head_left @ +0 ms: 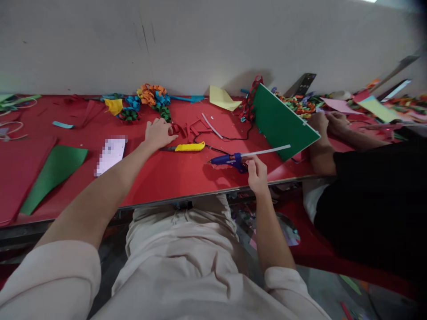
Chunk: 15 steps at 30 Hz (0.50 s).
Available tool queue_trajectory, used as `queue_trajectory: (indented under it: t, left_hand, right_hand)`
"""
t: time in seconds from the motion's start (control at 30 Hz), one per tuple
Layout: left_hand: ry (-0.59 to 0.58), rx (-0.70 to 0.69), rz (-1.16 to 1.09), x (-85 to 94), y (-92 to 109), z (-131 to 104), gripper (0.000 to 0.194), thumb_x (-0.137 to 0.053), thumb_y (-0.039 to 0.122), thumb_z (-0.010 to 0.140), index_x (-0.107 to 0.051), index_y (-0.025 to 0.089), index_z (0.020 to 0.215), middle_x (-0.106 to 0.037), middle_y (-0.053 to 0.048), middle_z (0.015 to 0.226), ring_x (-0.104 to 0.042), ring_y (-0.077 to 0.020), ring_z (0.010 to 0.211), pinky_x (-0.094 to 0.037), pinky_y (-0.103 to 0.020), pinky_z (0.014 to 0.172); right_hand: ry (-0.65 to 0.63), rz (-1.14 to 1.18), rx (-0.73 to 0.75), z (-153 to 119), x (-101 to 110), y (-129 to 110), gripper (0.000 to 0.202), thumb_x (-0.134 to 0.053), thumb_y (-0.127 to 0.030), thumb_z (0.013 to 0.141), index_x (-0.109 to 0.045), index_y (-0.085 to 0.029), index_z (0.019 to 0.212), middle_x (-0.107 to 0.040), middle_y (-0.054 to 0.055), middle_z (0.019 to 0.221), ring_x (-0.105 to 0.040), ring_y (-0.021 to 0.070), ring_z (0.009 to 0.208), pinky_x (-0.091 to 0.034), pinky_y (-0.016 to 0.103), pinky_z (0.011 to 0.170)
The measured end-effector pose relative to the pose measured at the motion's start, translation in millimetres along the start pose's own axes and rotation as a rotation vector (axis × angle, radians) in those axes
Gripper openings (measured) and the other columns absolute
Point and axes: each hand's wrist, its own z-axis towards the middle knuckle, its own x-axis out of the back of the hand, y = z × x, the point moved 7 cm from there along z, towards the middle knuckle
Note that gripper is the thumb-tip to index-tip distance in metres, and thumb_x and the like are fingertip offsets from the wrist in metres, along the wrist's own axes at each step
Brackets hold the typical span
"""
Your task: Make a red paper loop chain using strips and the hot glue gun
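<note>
My right hand (257,174) is closed around the handle of a blue hot glue gun (230,160), whose nozzle points left just above the table. A long white glue stick (268,150) juts out of its back end. On the left, my left hand (158,133) reaches low over the table with fingers apart, next to a curled red paper strip (179,130); the fingertips are partly hidden. A yellow utility knife (190,147) lies between the hands. Behind it are folded red paper strips (198,129) and a loose glue stick (212,126).
A green board (280,122) leans upright at the right, beside a co-worker's hands (328,122). Colourful paper flowers (154,98) lie along the wall. A phone (111,155), green paper (56,173) and red sheets (23,173) cover the left side. A black cord (238,138) crosses the table.
</note>
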Motion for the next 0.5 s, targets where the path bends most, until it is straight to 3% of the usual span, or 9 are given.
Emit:
queue_trajectory:
  t: [0.07, 0.2, 0.33, 0.4, 0.5]
  left_hand:
    - [0.012, -0.015, -0.01, -0.6, 3.2, 1.0, 0.026, -0.062, 0.045, 0.093, -0.072, 0.021, 0.099, -0.062, -0.015, 0.126, -0.051, -0.0384, 0.128, -0.036, -0.058, 0.11]
    - [0.043, -0.099, -0.045, 2.1, 7.6, 0.8, 0.034, -0.062, 0.036, 0.094, -0.065, 0.02, 0.124, -0.056, -0.018, 0.137, -0.048, -0.0387, 0.132, -0.035, -0.056, 0.111]
    - [0.02, -0.179, -0.098, -1.5, 16.3, 0.3, 0.018, -0.063, 0.031, 0.094, -0.072, 0.023, 0.108, -0.058, -0.015, 0.134, -0.049, -0.0369, 0.134, -0.033, -0.054, 0.112]
    - [0.029, -0.182, -0.147, 0.6, 16.7, 5.1, 0.018, -0.064, 0.037, 0.095, -0.072, 0.022, 0.097, -0.059, -0.014, 0.132, -0.05, -0.0356, 0.131, -0.035, -0.053, 0.11]
    - [0.087, -0.141, -0.268, 22.7, 3.6, 21.5, 0.046, -0.049, 0.061, 0.101, -0.07, 0.02, 0.104, -0.06, -0.014, 0.134, -0.051, -0.0316, 0.128, -0.041, -0.05, 0.105]
  right_hand:
    - [-0.001, 0.004, -0.001, 0.0, -0.3, 0.9, 0.036, -0.044, -0.047, 0.107, -0.07, -0.023, 0.108, -0.074, 0.008, 0.096, -0.071, 0.0226, 0.091, -0.056, 0.039, 0.083]
    - [0.001, 0.002, 0.006, 0.8, -0.7, 1.7, 0.036, -0.044, -0.047, 0.107, -0.07, -0.023, 0.107, -0.075, 0.008, 0.096, -0.071, 0.0222, 0.089, -0.056, 0.038, 0.081]
    - [0.01, -0.001, 0.023, 1.5, 0.1, 2.5, 0.036, -0.045, -0.048, 0.106, -0.07, -0.023, 0.106, -0.076, 0.008, 0.096, -0.071, 0.023, 0.088, -0.056, 0.04, 0.082]
    - [0.011, 0.006, 0.029, 1.2, 0.2, 2.7, 0.035, -0.045, -0.048, 0.106, -0.07, -0.023, 0.107, -0.077, 0.009, 0.098, -0.072, 0.0234, 0.089, -0.056, 0.04, 0.082]
    - [0.01, 0.017, 0.029, 0.5, -0.4, 1.6, 0.035, -0.045, -0.048, 0.106, -0.07, -0.023, 0.107, -0.077, 0.009, 0.098, -0.072, 0.0234, 0.09, -0.056, 0.04, 0.082]
